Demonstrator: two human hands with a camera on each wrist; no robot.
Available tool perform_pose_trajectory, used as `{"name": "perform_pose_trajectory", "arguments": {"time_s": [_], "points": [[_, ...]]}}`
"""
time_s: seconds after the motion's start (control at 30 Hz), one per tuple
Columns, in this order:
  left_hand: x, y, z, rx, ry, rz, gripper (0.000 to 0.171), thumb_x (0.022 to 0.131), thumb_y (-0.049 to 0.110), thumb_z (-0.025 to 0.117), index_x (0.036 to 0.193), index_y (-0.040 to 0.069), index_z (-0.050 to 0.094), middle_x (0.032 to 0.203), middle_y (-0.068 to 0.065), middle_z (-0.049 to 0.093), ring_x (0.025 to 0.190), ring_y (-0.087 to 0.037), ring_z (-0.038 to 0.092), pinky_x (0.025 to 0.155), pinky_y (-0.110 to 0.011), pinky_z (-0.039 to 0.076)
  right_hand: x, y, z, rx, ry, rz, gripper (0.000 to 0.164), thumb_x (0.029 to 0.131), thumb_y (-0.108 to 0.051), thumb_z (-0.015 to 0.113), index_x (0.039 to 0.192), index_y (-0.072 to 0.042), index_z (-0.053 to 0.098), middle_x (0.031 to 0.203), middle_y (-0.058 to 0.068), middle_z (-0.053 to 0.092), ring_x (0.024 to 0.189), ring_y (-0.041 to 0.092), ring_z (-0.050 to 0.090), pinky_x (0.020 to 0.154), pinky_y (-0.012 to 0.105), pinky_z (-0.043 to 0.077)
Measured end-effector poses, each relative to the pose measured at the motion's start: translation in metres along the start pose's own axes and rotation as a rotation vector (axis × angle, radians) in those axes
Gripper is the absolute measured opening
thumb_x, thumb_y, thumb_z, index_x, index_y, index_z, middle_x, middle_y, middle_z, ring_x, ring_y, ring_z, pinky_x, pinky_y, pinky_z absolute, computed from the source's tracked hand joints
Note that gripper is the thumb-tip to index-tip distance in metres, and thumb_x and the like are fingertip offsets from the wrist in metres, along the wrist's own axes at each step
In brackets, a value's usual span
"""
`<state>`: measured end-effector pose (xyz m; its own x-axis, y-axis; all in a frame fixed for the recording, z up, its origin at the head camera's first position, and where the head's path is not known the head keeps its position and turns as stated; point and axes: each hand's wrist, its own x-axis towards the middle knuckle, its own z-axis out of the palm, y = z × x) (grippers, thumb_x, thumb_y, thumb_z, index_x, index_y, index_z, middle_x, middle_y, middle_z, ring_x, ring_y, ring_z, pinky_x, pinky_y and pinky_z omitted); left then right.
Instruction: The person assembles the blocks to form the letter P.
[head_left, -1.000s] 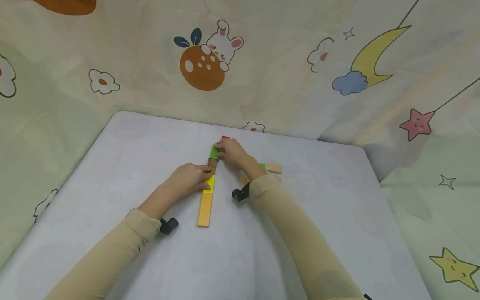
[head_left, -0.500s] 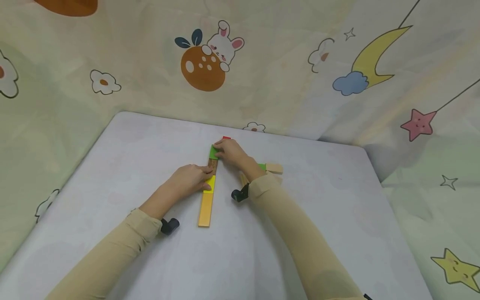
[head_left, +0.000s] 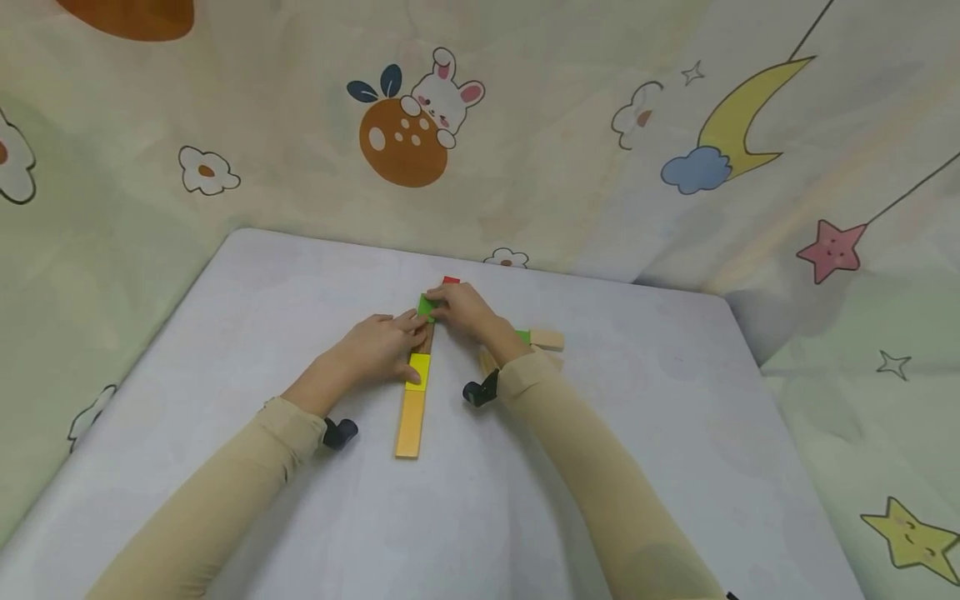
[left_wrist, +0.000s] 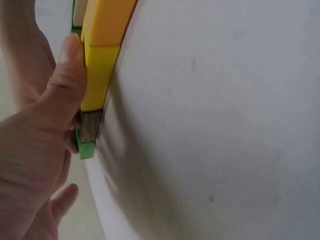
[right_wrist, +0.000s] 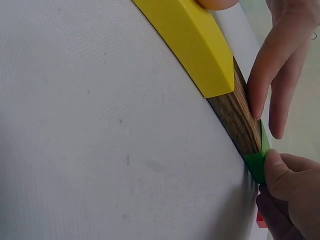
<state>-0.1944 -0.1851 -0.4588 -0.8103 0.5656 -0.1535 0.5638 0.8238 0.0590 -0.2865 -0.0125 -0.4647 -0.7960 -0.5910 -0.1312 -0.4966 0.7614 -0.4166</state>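
From my remote seat I'm seeing the right hand point(head_left: 467, 311) pinching the green block point(right_wrist: 255, 166) against the brown block point(right_wrist: 237, 120); the left hand point(head_left: 372, 350) is reaching, fingers straight, thumb touching the yellow block point(left_wrist: 99, 77).

Left fingers point(right_wrist: 270, 67) lie straight, right fingers point(head_left: 446, 292) pinch, both forearms point(head_left: 592, 450) angled inward.

A white, round-cornered tabletop point(head_left: 750, 467), sprinkled with tiny dark specks, carries a line of blocks laid end to end. From the yellow block point(head_left: 421, 367), an orange block point(head_left: 409, 425) touches at 6 o'clock and a wood-grained brown block point(right_wrist: 235, 120) at 12, with a green block point(head_left: 424, 309) touching beyond. A red block point(head_left: 452, 280) sits at 1 o'clock; a partly covered second green block point(head_left: 523, 337) and a pale block point(head_left: 547, 339) lie between 2 and 3.
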Motion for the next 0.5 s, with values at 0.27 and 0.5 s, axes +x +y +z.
{"name": "perform_pose_trajectory", "arguments": {"time_s": [0.27, 0.5], "points": [[0.007, -0.003, -0.008, -0.141, -0.068, 0.037, 0.088, 0.07, 0.062, 0.072, 0.139, 0.013, 0.049, 0.154, -0.011, 0.031, 0.142, -0.032, 0.031, 0.11, -0.047, 0.037, -0.004, 0.003, -0.001, 0.045, -0.001, -0.011, 0.045, 0.091, -0.02, 0.064, 0.134, -0.016, 0.055, 0.136, -0.001, 0.057, 0.127, 0.014, 0.051, 0.11, 0.029, 0.038], [0.01, -0.002, -0.014, -0.176, -0.099, 0.046, 0.083, 0.071, 0.053, 0.077, 0.137, 0.008, 0.052, 0.15, -0.016, 0.037, 0.14, -0.034, 0.034, 0.11, -0.048, 0.036, -0.005, 0.007, 0.0, 0.075, 0.018, -0.032, 0.053, 0.091, -0.019, 0.064, 0.141, -0.015, 0.047, 0.141, 0.0, 0.053, 0.13, 0.015, 0.049, 0.111, 0.031, 0.037]]}}
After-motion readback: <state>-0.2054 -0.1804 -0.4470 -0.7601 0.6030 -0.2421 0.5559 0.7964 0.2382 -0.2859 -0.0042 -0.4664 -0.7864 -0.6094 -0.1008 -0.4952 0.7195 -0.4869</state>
